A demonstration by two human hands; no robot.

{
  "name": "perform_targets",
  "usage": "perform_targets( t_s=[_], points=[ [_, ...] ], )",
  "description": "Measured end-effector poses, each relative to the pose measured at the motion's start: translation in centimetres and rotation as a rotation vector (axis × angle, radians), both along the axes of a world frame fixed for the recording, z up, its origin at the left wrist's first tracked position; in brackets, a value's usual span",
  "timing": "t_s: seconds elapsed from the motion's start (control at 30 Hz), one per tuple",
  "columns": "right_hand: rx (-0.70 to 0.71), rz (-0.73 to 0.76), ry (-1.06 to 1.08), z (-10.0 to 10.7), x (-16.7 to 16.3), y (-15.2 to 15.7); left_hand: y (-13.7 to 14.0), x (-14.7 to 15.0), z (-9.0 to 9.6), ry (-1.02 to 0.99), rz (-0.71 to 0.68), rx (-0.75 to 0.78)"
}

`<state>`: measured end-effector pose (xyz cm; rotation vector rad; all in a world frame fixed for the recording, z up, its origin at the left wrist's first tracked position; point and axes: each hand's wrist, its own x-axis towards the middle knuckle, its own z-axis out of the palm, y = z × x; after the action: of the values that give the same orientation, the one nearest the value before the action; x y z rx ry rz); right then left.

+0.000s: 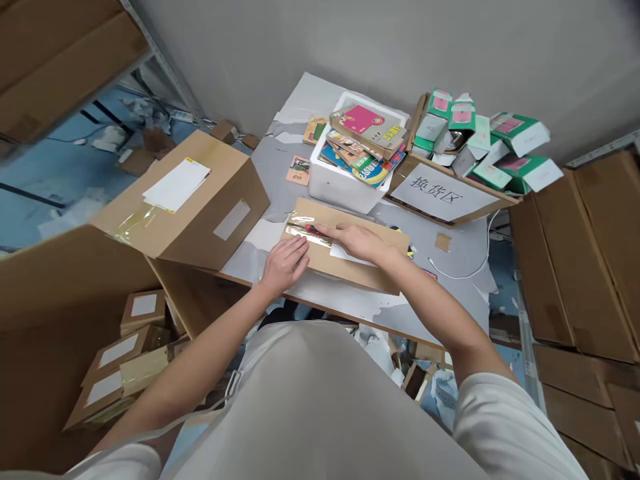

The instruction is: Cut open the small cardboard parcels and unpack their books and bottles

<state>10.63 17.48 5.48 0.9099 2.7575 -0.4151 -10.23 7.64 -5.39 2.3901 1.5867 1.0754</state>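
A taped cardboard box (367,270) lies lengthwise before me on the table, with a white label partly under my right forearm. My left hand (286,262) rests flat on the box's near left corner, fingers stretched out. In my right hand (353,240) is a red and black box cutter (311,229), its front end at the shiny tape (305,235) along the box's top seam. My index finger presses along the cutter, whose blade is too small to make out.
Behind the box stand a white foam bin (340,190) of books and a carton (400,180) of green boxes. A large carton (240,180) sits left, above an open carton (45,287) holding small parcels. A white cable (465,277) curves across the table's right side.
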Motion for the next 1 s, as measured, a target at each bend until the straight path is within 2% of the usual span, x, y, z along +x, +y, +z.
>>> perform_targets(
  t_s=[0.17, 0.37, 0.47, 0.57, 0.7, 0.77, 0.87, 1.0],
  points=[
    [0.066, 0.005, -0.178, 1.5, -0.5, 0.0, 0.3, -0.2, 0.1, -0.019, -0.011, 0.005],
    [0.011, 0.011, -0.283, 3.0, 0.5, 0.1, 0.4, -0.5, -0.1, 0.053, -0.013, -0.044],
    [-0.022, -0.065, -0.362, 3.6, 3.2, -0.1, 0.6, -0.7, -0.2, 0.058, -0.026, -0.083],
    [-0.039, -0.135, -0.371, 4.0, 8.5, -0.9, 0.8, -0.8, -0.3, 0.066, -0.032, -0.114],
    [0.028, -0.339, -0.256, 4.2, 17.0, -3.8, 1.1, -0.9, -0.8, 0.071, -0.034, -0.147],
    [0.047, -0.467, -0.186, 4.2, 19.9, -5.7, 1.3, -0.9, -1.0, 0.075, -0.025, -0.143],
    [0.050, -0.647, -0.021, 4.1, 22.4, -8.3, 1.2, -0.9, -0.9, 0.096, -0.024, -0.141],
    [0.016, -0.956, 0.361, 3.4, 24.4, -12.1, 0.9, -0.8, 0.3, 0.144, -0.040, -0.154]
  ],
)
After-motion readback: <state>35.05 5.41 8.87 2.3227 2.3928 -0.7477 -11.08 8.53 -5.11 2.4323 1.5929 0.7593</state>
